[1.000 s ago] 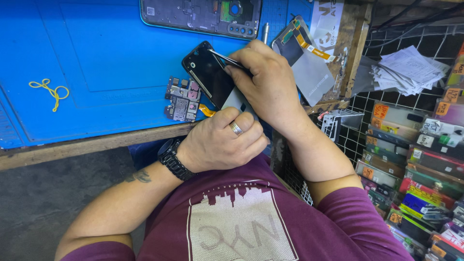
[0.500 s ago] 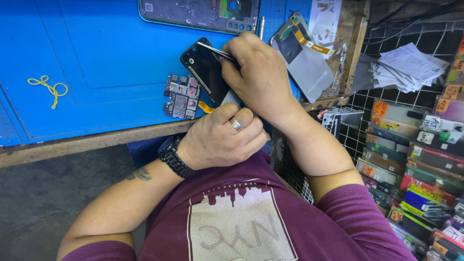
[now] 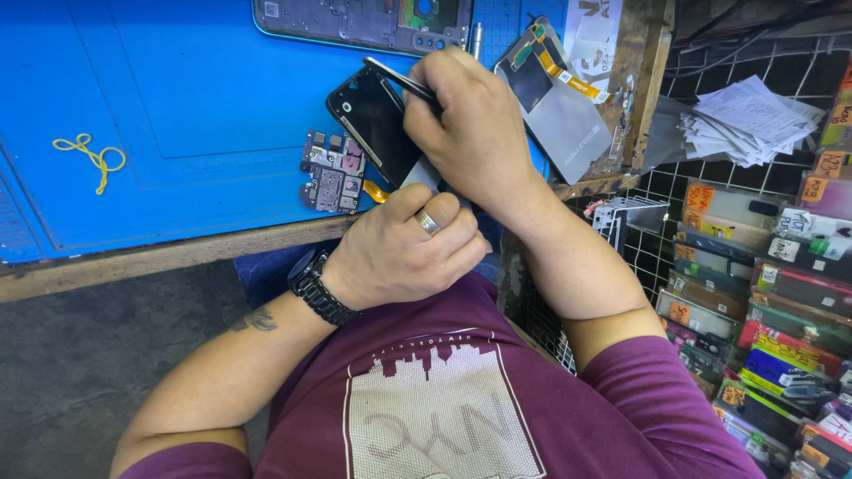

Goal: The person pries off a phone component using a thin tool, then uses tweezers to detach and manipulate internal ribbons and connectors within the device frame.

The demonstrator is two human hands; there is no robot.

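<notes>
The right hand (image 3: pixel 475 133) pinched a pair of metal tweezers (image 3: pixel 399 78), tips on the dark phone frame (image 3: pixel 377 120). The left hand (image 3: pixel 399 253) clenched the frame's lower end, holding it tilted over the blue mat (image 3: pixel 177 106). A slip, I thought, might scratch it or knock the circuit board (image 3: pixel 333 173) beside it.

Glossy black glass on the phone (image 3: pixel 377 120), catching light at centre top. The tweezers (image 3: pixel 399 78) gleam, thin polished metal. A smooth metal ring (image 3: pixel 428 223) shines on the left hand (image 3: pixel 404 253); the watch (image 3: pixel 319 286) looks like dark matt metal links. The mat (image 3: pixel 177 106) at upper left is matt blue, rubbery and smooth. The bench edge (image 3: pixel 160 259) is worn, rough wood. At upper right, a crumpled paper stack (image 3: pixel 750 120). The shirt (image 3: pixel 444 399) is soft maroon cloth.
</notes>
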